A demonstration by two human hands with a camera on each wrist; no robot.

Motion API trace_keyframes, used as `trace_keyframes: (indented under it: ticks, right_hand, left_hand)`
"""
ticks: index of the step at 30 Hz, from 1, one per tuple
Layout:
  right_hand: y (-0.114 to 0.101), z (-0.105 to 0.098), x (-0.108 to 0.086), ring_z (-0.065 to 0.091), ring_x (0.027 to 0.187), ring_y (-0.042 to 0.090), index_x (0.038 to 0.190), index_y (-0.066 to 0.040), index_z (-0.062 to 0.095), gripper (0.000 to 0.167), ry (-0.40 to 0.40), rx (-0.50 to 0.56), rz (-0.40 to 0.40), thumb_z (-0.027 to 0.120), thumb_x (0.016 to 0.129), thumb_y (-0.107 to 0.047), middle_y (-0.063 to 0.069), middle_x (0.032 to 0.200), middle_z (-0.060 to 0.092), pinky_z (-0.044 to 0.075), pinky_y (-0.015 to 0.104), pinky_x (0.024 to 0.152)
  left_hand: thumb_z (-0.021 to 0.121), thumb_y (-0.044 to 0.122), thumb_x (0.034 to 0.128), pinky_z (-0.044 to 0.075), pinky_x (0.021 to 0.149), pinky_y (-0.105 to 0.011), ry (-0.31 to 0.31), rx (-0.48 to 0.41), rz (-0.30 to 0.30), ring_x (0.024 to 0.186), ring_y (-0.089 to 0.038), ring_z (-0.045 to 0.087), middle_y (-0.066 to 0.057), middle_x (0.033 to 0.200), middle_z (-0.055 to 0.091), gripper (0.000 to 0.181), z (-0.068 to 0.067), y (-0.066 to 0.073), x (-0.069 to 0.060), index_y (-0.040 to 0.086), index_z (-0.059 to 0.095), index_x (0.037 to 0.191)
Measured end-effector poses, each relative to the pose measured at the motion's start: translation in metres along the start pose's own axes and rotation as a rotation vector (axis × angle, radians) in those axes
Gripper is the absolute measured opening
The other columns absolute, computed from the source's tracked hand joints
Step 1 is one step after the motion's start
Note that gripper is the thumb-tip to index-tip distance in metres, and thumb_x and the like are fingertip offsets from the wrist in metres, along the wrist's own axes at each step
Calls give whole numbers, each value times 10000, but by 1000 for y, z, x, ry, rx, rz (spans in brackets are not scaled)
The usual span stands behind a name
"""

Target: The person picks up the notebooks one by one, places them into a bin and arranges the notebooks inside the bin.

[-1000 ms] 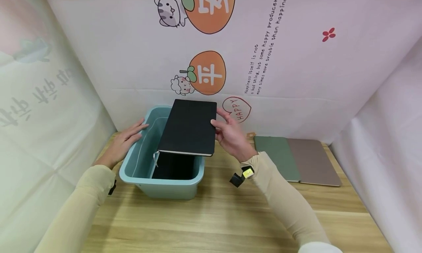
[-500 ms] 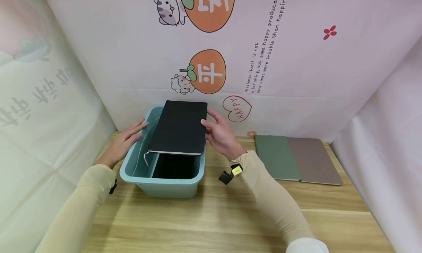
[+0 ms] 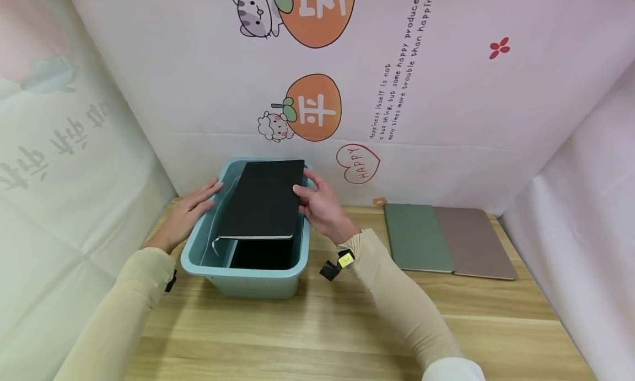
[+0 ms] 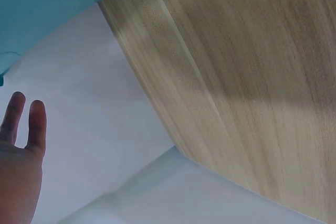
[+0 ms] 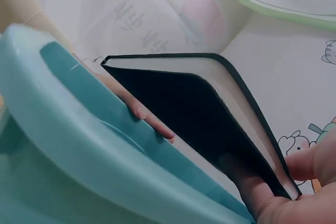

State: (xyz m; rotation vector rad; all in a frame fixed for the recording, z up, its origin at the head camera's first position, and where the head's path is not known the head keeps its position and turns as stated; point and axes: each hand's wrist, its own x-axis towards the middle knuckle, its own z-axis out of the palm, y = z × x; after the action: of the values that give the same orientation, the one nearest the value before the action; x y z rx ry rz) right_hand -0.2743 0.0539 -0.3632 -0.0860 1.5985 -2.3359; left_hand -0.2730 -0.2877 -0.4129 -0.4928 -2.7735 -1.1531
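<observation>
My right hand [image 3: 322, 207] pinches the right edge of a black notebook [image 3: 263, 199], thumb on top and fingers beneath. The notebook slants over the mouth of a light-blue plastic bin [image 3: 258, 286], a pale ribbon trailing from its near left corner. In the right wrist view the notebook [image 5: 173, 98] shows its white page edges above the bin's rim. Straight fingers of my left hand [image 3: 186, 213] rest on the bin's left rim. Inside the bin, below the notebook, lies something black and flat [image 3: 262, 254], mostly hidden.
A green notebook [image 3: 419, 237] and a brown notebook [image 3: 473, 243] lie side by side on the wooden table [image 3: 317, 337] at the right. A white printed cloth [image 3: 436, 105] hangs behind the table, and pale cloth walls stand at both sides.
My right hand has moved left and slightly down, carrying the black notebook from the bin's right side to over its opening. The left hand has stayed on the rim.
</observation>
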Motion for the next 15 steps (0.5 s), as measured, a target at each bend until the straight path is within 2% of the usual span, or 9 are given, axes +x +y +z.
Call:
trace_keyframes:
  ticks: [8,15]
  right_hand:
    - [1,3,2,738,872,126,1617,-221,253,651,-8,-47,-11,521,1051,-43,242,1383,634,619,271,770]
    - [2,4,1,733,864,127,1621,-226,225,663,-9,-65,-8,508,1053,-34,140,1141,712,615,265,773]
  left_hand:
    - [418,412,1100,171,1236,-674,-7,9,-4,1598,-313,184,221,1674,204,468,-1,-2,1,390,387,1567]
    - [421,424,1098,177,1236,-671,-5,5,-14,1594,-332,195,244,1666,208,462,0,-3,-1,411,393,1559]
